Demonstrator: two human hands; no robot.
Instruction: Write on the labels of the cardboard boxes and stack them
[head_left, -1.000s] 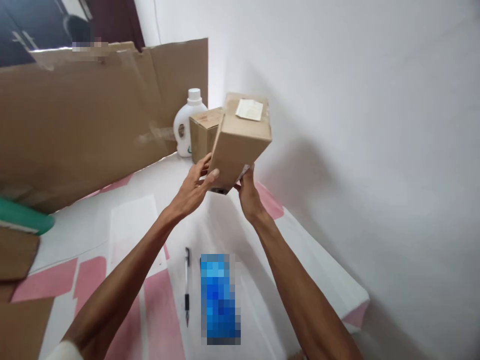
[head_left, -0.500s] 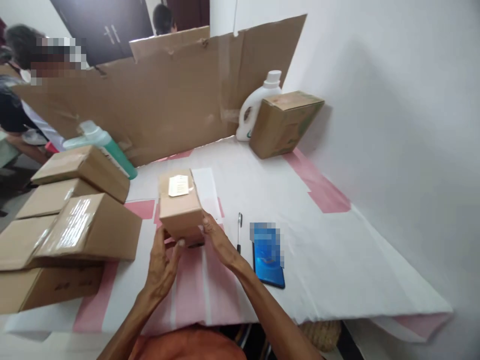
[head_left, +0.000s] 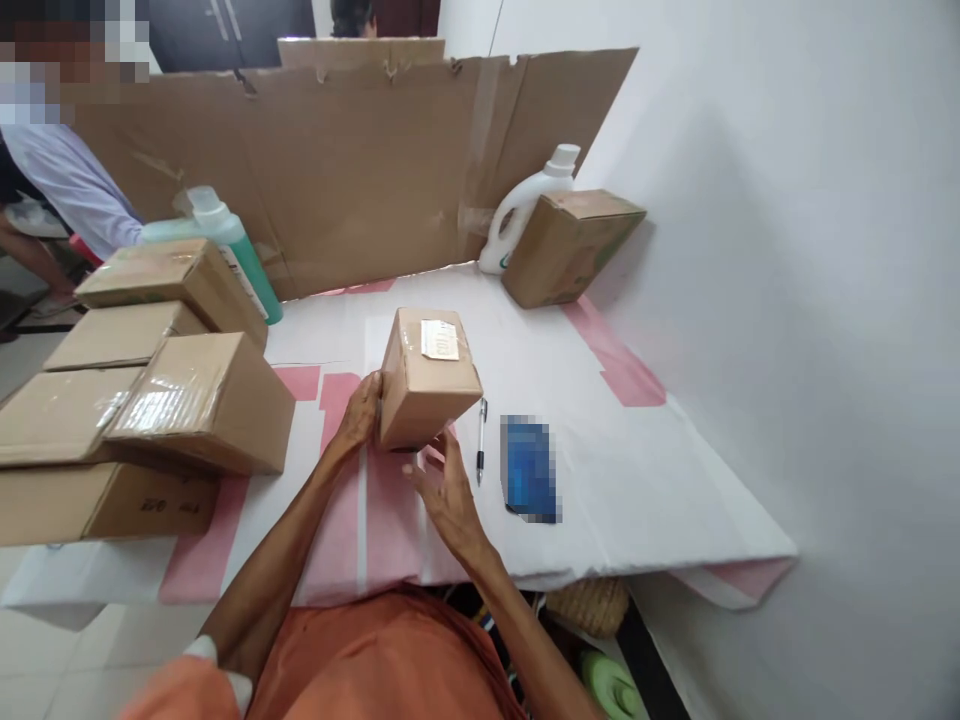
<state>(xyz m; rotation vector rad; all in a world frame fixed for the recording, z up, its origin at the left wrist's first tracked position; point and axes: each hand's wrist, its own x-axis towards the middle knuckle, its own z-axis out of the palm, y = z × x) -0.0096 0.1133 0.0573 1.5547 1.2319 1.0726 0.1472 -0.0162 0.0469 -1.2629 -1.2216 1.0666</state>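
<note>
A small cardboard box [head_left: 427,418] with a white printed label [head_left: 439,340] on its upper face is tilted between my hands over the near middle of the table. My left hand [head_left: 361,412] presses along the box's left side, fingers partly hidden behind it. At the lower right edge is my right hand [head_left: 450,490], its fingertips reaching under the box while the thumb stands apart in front. The underside of the box is hidden. Just to the right lie a pen [head_left: 481,440] and a blue-screened phone [head_left: 531,470].
Several cardboard boxes [head_left: 202,400] are stacked at the left, beside a green liquid bottle [head_left: 251,265]. A cardboard panel [head_left: 360,170] stands along the back. A white jug [head_left: 525,205] and another carton [head_left: 574,250] stand near the right wall. A person's sleeve [head_left: 75,185] shows far left.
The small box has moved right and turned, showing its left side. My left hand has shifted up to that side; my right hand has dropped to the lower edge. The camera view has shifted.
</note>
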